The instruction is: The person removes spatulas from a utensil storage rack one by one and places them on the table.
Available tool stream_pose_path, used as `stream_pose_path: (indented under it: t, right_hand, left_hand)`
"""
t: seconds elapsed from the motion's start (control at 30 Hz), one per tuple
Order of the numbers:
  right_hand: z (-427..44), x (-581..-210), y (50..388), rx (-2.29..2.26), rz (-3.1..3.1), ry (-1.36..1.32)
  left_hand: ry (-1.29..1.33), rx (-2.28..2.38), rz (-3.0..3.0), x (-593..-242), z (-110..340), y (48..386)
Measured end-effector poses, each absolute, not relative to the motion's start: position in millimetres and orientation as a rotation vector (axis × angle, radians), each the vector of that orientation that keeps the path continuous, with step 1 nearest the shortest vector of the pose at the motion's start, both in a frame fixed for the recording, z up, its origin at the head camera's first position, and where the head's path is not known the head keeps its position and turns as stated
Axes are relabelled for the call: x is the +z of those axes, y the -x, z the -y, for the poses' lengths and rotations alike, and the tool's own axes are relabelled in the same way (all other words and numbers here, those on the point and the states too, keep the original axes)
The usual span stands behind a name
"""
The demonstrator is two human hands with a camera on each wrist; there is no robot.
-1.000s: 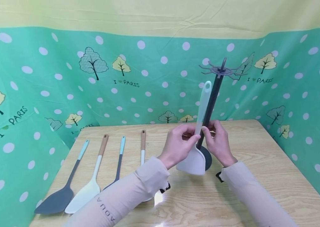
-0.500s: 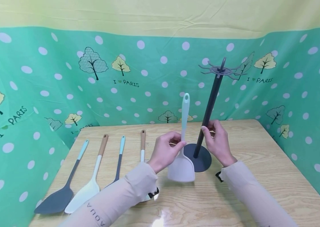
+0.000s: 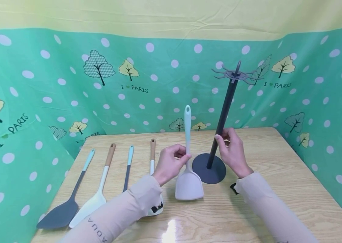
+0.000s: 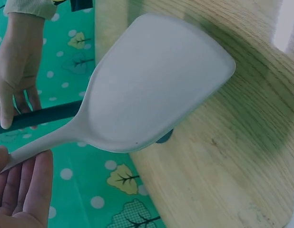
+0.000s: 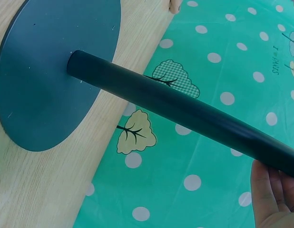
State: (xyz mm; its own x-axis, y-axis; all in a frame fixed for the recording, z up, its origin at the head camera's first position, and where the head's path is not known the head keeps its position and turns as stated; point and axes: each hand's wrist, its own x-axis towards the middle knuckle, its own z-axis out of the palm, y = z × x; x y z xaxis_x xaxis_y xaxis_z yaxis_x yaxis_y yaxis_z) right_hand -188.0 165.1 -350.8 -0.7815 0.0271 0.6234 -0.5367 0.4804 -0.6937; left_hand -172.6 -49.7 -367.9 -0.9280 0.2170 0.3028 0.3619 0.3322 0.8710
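A spatula [image 3: 190,185] with a pale blade and mint handle stands upright, blade down, just left of the utensil rack [image 3: 226,106]. My left hand [image 3: 171,162] pinches it low on the handle between thumb and fingers. In the left wrist view the broad blade [image 4: 156,80] fills the middle, over the table. My right hand [image 3: 233,152] grips the rack's dark post above its round base [image 3: 202,168]. The right wrist view shows the post [image 5: 175,109] rising from that base, fingers [image 5: 266,194] against it. Hooks ring the rack's top, and nothing hangs on them.
Left of my hands several utensils lie in a row on the wooden table [image 3: 262,148]: a dark turner [image 3: 61,212], a white turner [image 3: 93,204], a dark-shafted one with blue handle [image 3: 131,155], and a brown-handled one [image 3: 153,150]. A green dotted cloth [image 3: 165,84] encloses the back and sides.
My left hand has carried the spatula left and slightly down, away from the rack's post, uncovering more of the base. My right hand has stayed on the post.
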Motion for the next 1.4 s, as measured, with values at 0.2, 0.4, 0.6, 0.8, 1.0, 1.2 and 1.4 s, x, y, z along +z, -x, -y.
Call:
stream_pose_path:
  t: [0.2, 0.4, 0.6, 0.8, 1.0, 1.2, 1.4]
  right_hand:
    - [-165, -350, 188, 1.302, 2.173, -0.41]
    - [-165, -351, 187, 1.301, 2.178, -0.408]
    - [-166, -351, 187, 1.288, 2.178, -0.412]
    - [-166, -351, 187, 1.283, 2.179, -0.42]
    - [-166, -351, 187, 1.276, 2.177, -0.427]
    - [-165, -351, 187, 1.289, 2.182, -0.416]
    - [-165, -350, 187, 1.296, 2.181, -0.416]
  left_hand:
    - [0.483, -1.715, 2.5, -374, 55, 176]
    - [0.434, -1.763, 2.535, -380, 59, 179]
    - [0.416, -1.779, 2.544, -386, 61, 181]
    - [0.363, -1.759, 2.608, -392, 64, 185]
    - [0.257, -1.823, 2.649, -399, 68, 191]
    - [0.17, -1.83, 2.707, -406, 71, 195]
    - [0.168, -1.796, 2.75, -413, 73, 198]
